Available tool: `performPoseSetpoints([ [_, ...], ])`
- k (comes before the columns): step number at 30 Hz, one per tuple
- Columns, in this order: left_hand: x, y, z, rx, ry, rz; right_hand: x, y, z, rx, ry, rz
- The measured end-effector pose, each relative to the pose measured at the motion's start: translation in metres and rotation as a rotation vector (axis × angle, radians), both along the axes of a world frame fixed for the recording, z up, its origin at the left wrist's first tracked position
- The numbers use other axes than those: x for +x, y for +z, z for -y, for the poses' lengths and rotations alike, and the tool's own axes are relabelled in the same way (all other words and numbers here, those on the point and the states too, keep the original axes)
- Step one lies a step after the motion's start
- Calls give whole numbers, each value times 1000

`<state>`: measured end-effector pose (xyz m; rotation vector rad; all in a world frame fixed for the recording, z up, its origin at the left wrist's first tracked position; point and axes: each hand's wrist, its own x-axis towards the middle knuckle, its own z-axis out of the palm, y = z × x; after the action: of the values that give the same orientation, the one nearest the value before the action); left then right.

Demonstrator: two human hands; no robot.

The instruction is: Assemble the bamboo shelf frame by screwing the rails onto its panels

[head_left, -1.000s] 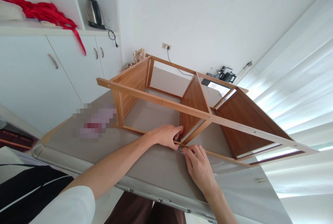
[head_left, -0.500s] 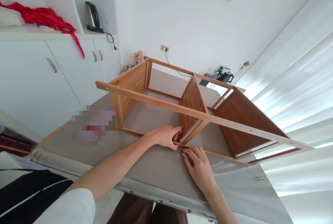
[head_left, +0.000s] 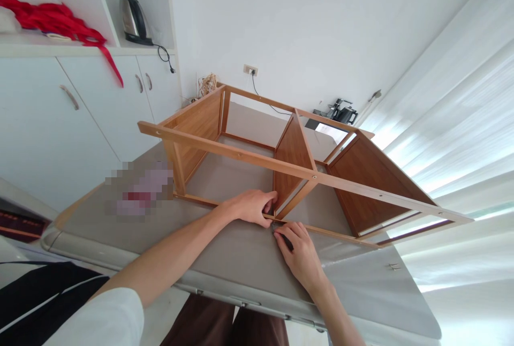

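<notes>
A wooden shelf unit (head_left: 236, 151) lies on its side on the grey table (head_left: 225, 260), its panels standing upright. My left hand (head_left: 254, 207) is closed around its lower rail, where the middle shelf panel (head_left: 292, 150) meets it. Just to the right, my right hand (head_left: 297, 252) pinches a small, thin metal tool, apparently a hex key (head_left: 273, 226), against the outer side of that joint. The fingers partly cover the tool, and the fastener it meets is hidden.
Several small screws (head_left: 394, 266) lie on the table at right. A pixelated item (head_left: 140, 190) sits at left. Behind are white cabinets (head_left: 88, 105), a kettle (head_left: 134, 19) and red cloth (head_left: 60, 22). A black kettle (head_left: 345, 114) stands beyond the unit, beside white curtains (head_left: 453, 121).
The whole view has shifted slightly, so everything appears a little further left and up. Both hands stay at the same joint, with only a slight change in the right fingers.
</notes>
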<state>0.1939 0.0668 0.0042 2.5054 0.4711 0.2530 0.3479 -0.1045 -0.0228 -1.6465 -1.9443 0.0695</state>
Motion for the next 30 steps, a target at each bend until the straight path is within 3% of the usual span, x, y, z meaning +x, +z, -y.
performPoseSetpoints([
  [30,1,3,2,8,21,-32,-1,1,2,39,-51,106],
])
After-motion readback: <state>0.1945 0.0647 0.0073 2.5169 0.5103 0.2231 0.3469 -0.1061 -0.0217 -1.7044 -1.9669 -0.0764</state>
